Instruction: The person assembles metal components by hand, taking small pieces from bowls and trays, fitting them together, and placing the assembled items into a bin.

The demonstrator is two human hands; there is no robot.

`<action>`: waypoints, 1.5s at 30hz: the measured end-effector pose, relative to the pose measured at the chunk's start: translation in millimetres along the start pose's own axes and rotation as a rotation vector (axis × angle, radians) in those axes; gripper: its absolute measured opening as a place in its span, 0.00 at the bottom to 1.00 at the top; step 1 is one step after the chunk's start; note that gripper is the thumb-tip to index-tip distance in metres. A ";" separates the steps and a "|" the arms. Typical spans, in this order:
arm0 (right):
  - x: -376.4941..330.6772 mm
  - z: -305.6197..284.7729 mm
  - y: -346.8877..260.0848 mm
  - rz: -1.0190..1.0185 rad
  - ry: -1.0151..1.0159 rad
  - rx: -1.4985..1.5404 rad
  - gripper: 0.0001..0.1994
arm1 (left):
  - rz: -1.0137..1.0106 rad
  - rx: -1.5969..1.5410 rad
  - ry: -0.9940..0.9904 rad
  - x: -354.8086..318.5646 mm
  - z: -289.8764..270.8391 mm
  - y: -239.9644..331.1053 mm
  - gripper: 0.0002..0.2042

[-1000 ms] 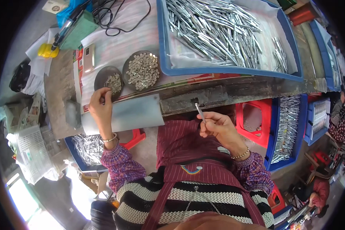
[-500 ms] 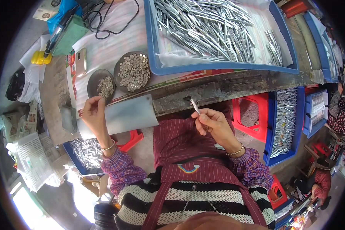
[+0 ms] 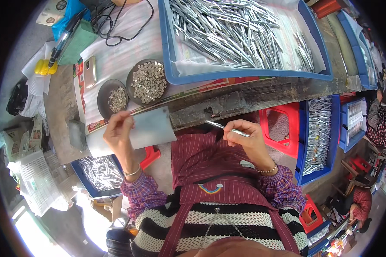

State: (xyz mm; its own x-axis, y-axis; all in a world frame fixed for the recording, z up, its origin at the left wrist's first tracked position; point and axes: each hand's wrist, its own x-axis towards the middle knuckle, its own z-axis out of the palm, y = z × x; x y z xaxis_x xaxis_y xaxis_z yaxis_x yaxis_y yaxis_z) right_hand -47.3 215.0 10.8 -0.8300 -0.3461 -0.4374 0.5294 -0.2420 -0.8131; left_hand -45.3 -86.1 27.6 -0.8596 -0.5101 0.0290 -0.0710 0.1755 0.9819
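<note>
My right hand (image 3: 246, 137) is closed round a slim silver metal piece (image 3: 215, 124), its narrow end pointing left and the other end showing past my fingers. My left hand (image 3: 120, 132) is pinched, thumb against fingertips, above a pale flat sheet (image 3: 152, 126). Anything in that pinch is too small to make out. Just beyond it stands a small dark dish (image 3: 102, 103) of tiny metal pins (image 3: 116, 99). A larger dark dish beside it holds many small round metal discs (image 3: 149, 81).
A big blue tray (image 3: 244, 77) of loose slim metal pieces lies on the bench. The dark bench edge has a notched block (image 3: 210, 112). Below stand a red stool (image 3: 263, 128), a blue bin (image 3: 301, 167) at right and a blue tray (image 3: 99, 173) at left, both holding metal pieces.
My left hand has drawn back from the small dish, toward me and slightly right. The metal piece in my right hand has swung from steep to nearly level.
</note>
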 end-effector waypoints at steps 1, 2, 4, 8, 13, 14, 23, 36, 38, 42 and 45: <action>-0.4 -0.1 -1.6 0.000 -0.001 0.000 0.07 | -0.009 -0.048 -0.061 -3.8 3.6 1.9 0.05; -0.8 -0.2 -3.6 -0.011 0.005 0.023 0.08 | -0.009 -0.049 -0.061 -8.1 8.7 3.1 0.05; -0.5 -1.5 -4.0 -0.021 0.015 0.046 0.09 | -0.049 -0.096 -0.147 -16.7 19.2 4.5 0.05; 4.0 -9.0 2.8 -0.019 -0.041 0.258 0.10 | -0.152 -0.176 -0.299 -32.1 37.5 10.0 0.05; 6.0 -13.8 13.7 0.020 -0.103 0.462 0.13 | -0.125 -0.215 -0.501 -43.6 57.5 3.7 0.06; 5.9 -13.4 13.8 0.019 -0.099 0.461 0.13 | -0.127 -0.218 -0.504 -44.8 60.6 2.1 0.06; 4.2 -6.3 16.0 0.006 -0.023 0.332 0.13 | 0.004 -0.108 -0.586 -61.7 81.6 7.6 0.07; 3.3 2.6 25.2 0.078 -0.023 0.167 0.09 | -0.064 -0.090 -0.641 -74.5 102.0 -1.2 0.06; 3.3 3.5 25.3 0.077 -0.007 0.148 0.08 | -0.122 -0.106 -0.630 -75.0 101.5 -2.1 0.06; 1.7 3.7 25.6 0.063 -0.004 0.103 0.08 | -0.148 -0.140 -0.635 -73.6 101.7 -4.3 0.07; 1.8 3.7 26.1 0.049 -0.008 0.083 0.08 | -0.182 -0.149 -0.639 -73.1 101.4 -4.4 0.07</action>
State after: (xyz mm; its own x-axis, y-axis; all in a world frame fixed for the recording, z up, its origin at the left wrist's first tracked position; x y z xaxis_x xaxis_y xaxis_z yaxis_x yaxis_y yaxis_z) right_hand -34.3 204.8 -9.7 -0.8017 -0.3662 -0.4724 0.5822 -0.2993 -0.7559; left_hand -33.4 35.8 2.2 -0.9738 0.0855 -0.2107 -0.2121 -0.0077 0.9772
